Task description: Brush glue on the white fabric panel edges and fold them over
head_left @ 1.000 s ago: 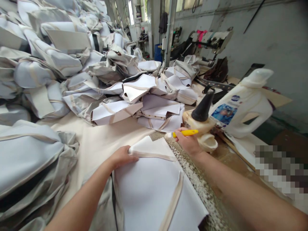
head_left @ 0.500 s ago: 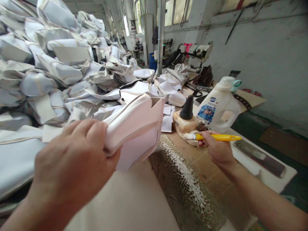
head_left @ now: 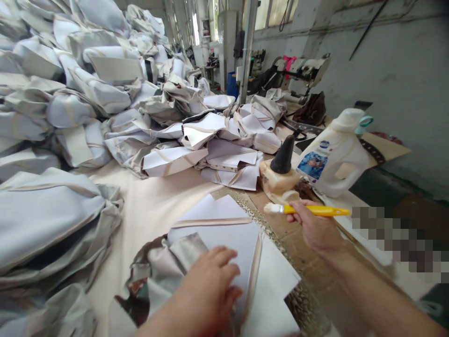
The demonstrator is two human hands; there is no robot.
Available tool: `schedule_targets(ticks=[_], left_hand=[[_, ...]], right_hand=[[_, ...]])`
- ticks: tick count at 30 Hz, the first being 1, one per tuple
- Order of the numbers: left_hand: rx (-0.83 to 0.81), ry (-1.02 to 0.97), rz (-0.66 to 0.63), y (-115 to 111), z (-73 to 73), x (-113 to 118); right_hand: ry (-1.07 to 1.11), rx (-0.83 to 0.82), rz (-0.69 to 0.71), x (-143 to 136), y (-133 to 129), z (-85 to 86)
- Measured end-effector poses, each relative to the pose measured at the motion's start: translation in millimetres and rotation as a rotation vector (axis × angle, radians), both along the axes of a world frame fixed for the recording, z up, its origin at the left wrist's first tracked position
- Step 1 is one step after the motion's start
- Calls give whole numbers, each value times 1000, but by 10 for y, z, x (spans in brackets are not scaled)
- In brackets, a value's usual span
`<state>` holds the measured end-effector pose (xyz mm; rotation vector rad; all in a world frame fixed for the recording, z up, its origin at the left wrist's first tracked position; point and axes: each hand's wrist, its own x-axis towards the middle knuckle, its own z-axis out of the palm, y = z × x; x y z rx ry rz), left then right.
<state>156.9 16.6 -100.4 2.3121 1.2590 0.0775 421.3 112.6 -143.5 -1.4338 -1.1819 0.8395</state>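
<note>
My right hand grips a paintbrush with a yellow handle. Its whitish bristles point left, just in front of a glue-smeared container with a black cone on top. Over a flat white panel piece with beige tape strips hovers or rests my left hand; contact is hard to judge. Its fingers are slightly bent and apart, with nothing visibly held. Crumpled grey fabric attached to or beside the panel lies partly under that hand.
Heaped white and grey sewn pieces rise at the back left, and a larger one lies nearer. A white plastic jug stands right of the container. A metal post rises at the back, near a sewing machine.
My left hand has let go of the folded white piece and moved right and down. A white panel now lies flat in front of me. The brush has shifted slightly down.
</note>
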Motion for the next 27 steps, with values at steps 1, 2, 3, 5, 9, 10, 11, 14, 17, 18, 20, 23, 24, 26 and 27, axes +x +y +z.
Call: schedule_targets(ticks=[1,2,3,5,9,10,11,14,17,18,20,23,24,26,27], left_hand=[[51,58,88,158,20,-33],[87,125,156,307,-9,-63],[96,184,194,442,-82,-85],[76,248,229,647,-299,-107],[85,216,223,780,-644,-82],[95,199,224,776,-677,-74],[101,184,225,766,-695,-69],[103,153,231,747,-695,-60],[99,115,222,777,-673,-36],[101,100,219,800,-663,-20],[118,89,222,861,-643,21],[129,112,211,966,-634,89],[123,116,203,997,-643,106],[112,107,189,1044,-675,129],[112,98,185,1059,-697,133]], right_hand=[[30,-12,19,-73,14,1],[47,-25,45,-148,35,0],[52,-37,75,-224,62,-5],[26,-75,171,-360,135,-45],[-81,-174,316,-560,340,-230],[-110,-196,313,-603,401,-279],[-138,-214,302,-650,465,-320],[-188,-237,299,-832,678,-379],[-180,-204,303,-1063,886,-375],[-171,-191,301,-1131,942,-370],[-154,-168,297,-1213,1015,-366],[-160,-154,299,-1157,1006,-376],[-172,-175,312,-1097,979,-384],[-199,-248,338,-962,919,-407],[-209,-284,338,-905,897,-417]])
